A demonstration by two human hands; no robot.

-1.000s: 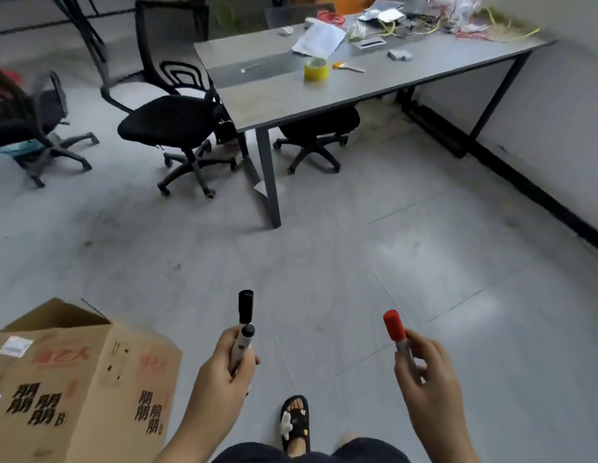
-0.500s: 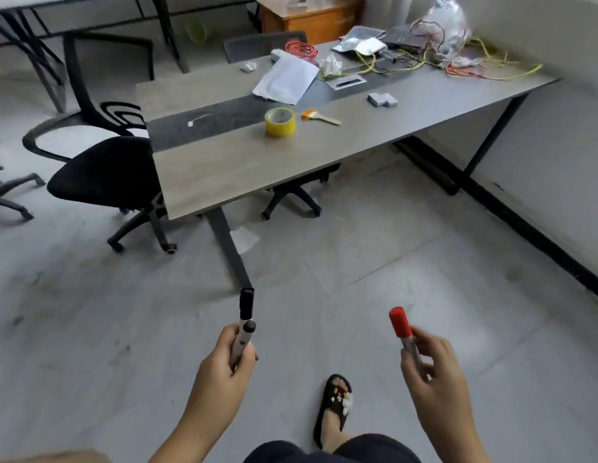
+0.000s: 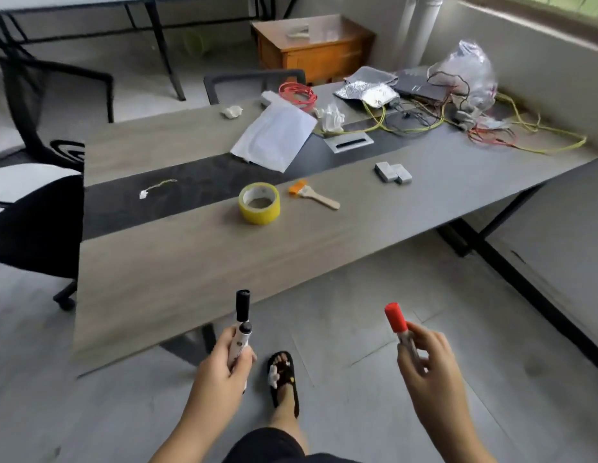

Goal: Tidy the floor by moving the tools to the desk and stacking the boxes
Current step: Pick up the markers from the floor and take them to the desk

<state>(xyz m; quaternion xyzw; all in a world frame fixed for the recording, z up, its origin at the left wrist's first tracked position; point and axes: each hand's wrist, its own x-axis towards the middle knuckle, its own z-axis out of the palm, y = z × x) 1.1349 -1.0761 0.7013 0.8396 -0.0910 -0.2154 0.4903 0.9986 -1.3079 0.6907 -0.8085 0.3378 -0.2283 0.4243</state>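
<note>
Head view: your left hand [image 3: 221, 365] at 7 o'clock has its fingers curled round two black-capped markers [image 3: 241, 329]; your right hand [image 3: 428, 369] at 5 o'clock pinches a red-capped marker [image 3: 399, 324], the other fingers loose. Both hands hang short of the desk [image 3: 177, 262], whose near edge sits just beyond. Tape roll [image 3: 259, 202] and brush [image 3: 313, 194] lie at 12 o'clock. Risk: two markers in one grip may slip apart on release and roll off the edge.

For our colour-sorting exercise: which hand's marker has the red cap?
The right hand holds the red-capped marker; the left hand grips black-capped markers.
</note>
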